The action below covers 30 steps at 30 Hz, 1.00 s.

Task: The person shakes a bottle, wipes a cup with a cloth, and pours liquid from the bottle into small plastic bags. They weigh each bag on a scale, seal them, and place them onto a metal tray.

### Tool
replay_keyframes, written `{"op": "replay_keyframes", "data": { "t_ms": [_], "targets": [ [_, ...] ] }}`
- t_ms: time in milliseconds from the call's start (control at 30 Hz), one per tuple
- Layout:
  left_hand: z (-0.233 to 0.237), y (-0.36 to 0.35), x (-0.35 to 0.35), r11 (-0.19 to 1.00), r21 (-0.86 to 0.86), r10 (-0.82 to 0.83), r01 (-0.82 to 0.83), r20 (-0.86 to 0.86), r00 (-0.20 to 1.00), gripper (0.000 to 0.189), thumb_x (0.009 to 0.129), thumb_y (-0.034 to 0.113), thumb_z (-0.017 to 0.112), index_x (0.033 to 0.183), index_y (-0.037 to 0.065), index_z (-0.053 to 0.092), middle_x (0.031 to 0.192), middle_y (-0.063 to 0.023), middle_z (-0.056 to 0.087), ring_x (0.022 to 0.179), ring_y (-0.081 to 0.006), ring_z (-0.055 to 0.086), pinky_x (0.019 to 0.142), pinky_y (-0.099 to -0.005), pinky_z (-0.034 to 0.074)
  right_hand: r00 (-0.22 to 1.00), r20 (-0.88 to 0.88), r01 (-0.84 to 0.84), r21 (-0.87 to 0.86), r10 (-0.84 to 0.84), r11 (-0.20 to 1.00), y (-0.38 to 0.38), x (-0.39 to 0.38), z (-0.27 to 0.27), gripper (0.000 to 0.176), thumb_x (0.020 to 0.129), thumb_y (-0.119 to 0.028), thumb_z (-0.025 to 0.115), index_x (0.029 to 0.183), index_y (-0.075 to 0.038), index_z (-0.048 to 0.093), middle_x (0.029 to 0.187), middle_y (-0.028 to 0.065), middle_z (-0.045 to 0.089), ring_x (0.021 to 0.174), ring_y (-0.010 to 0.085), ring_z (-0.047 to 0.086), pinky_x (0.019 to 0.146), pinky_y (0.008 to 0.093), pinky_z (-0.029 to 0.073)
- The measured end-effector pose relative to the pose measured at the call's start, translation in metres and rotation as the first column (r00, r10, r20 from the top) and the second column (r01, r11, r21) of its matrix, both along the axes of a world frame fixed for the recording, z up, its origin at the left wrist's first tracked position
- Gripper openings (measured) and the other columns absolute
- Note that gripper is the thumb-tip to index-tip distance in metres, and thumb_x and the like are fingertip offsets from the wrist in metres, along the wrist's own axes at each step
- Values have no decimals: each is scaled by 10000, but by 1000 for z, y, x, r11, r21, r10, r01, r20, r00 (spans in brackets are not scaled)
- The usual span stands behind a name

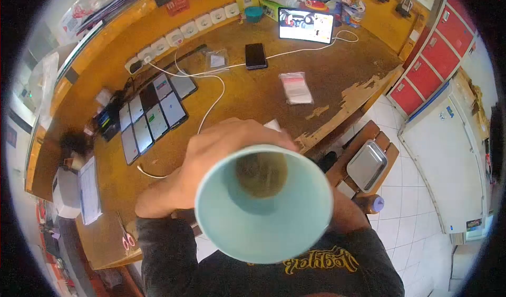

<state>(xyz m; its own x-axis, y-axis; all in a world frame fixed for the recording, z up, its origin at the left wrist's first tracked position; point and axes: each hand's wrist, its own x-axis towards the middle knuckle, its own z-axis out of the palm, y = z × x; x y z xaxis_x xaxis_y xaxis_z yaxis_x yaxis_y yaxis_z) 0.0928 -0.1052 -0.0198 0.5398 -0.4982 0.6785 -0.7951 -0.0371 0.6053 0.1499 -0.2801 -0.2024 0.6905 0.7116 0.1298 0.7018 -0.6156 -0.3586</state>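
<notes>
A pale blue-green cup (pixel 263 231) is tilted toward me close to the camera, its wide mouth facing me. Some brownish liquid (pixel 261 174) shows at its bottom. My left hand (pixel 226 141) is closed around the far side of the cup, knuckles up. My right forearm (pixel 348 212) reaches in behind the cup from the right. The cup hides most of my right hand, so its fingers cannot be made out. A small whitish piece (pixel 273 124) shows just beyond the knuckles.
Several phones (pixel 153 115) lie in rows on the wooden desk (pixel 242 94). Beyond are a dark phone (pixel 256 56), a plastic packet (pixel 296 88), a lit tablet (pixel 305 25) and white cables. Scissors (pixel 126 238) lie left; a metal tray (pixel 367 165) and a bottle (pixel 375 204) stand right.
</notes>
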Motion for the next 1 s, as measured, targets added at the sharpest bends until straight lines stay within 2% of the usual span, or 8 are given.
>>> {"op": "replay_keyframes", "data": {
  "t_ms": [133, 267, 300, 333, 433, 533, 933, 1000],
  "targets": [
    [7, -25, -3, 999, -20, 45, -42, 198, 979, 392, 775, 182, 783, 1082, -30, 662, 992, -159, 716, 843, -289, 717, 736, -371, 558, 943, 101, 313, 42, -316, 949, -7, 40, -17, 660, 944, -561, 421, 1506, -216, 387, 1564, 82, 363, 1471, 261, 287, 1207, 536, 149],
    [26, -45, -9, 993, -77, 105, -86, 299, 948, 334, 770, 177, 761, 1024, -25, 681, 961, -150, 719, 814, -282, 710, 684, -349, 535, 980, 82, 173, 98, -182, 980, 21, 16, -24, 656, 943, -536, 429, 1509, -209, 379, 1567, 88, 356, 1472, 269, 282, 1208, 532, 151],
    [29, -48, -9, 992, -69, 119, -102, 329, 937, 323, 770, 179, 755, 1012, -22, 684, 953, -148, 719, 810, -281, 709, 681, -346, 532, 987, 66, 133, 153, -144, 979, 32, -1, 28, 655, 943, -530, 431, 1510, -207, 377, 1567, 89, 354, 1472, 271, 280, 1208, 530, 152],
    [33, -51, -8, 991, -63, 132, -117, 358, 924, 312, 770, 181, 750, 1001, -20, 687, 945, -146, 719, 806, -280, 708, 677, -342, 529, 991, 55, 109, 188, -121, 976, 31, 5, -20, 654, 943, -524, 433, 1511, -205, 375, 1568, 91, 353, 1472, 273, 279, 1209, 529, 152],
    [37, -58, -6, 985, -104, 171, -138, 466, 868, 280, 775, 182, 723, 972, -14, 694, 913, -139, 715, 790, -274, 704, 668, -333, 521, 994, 39, 87, 221, -98, 971, 20, -1, -21, 651, 943, -505, 440, 1514, -199, 369, 1570, 95, 347, 1473, 280, 275, 1209, 525, 154],
    [43, -63, -8, 980, -113, 200, -166, 484, 852, 284, 832, 222, 670, 874, -59, 655, 778, -208, 708, 741, -349, 719, 670, -419, 564, 995, 21, 86, 228, -93, 970, 15, -3, -21, 649, 943, -487, 446, 1516, -193, 363, 1572, 99, 342, 1473, 286, 271, 1210, 522, 156],
    [68, -66, -7, 977, -103, 213, -188, 547, 809, 266, 840, 174, 714, 1001, 10, 580, 910, -195, 711, 851, -351, 707, 730, -409, 553, 996, -22, 92, 251, -90, 964, 6, -9, -20, 646, 943, -413, 471, 1527, -169, 340, 1581, 117, 320, 1475, 311, 254, 1213, 507, 163],
    [77, -61, 5, 998, 6, 36, -60, 731, 681, 310, 829, 177, 724, 1046, 25, 563, 954, -186, 693, 879, -356, 692, 756, -414, 553, 996, -28, 93, 251, -88, 963, 5, -11, -20, 647, 943, -400, 476, 1529, -165, 336, 1582, 120, 317, 1476, 315, 251, 1213, 505, 164]
  ]
}}
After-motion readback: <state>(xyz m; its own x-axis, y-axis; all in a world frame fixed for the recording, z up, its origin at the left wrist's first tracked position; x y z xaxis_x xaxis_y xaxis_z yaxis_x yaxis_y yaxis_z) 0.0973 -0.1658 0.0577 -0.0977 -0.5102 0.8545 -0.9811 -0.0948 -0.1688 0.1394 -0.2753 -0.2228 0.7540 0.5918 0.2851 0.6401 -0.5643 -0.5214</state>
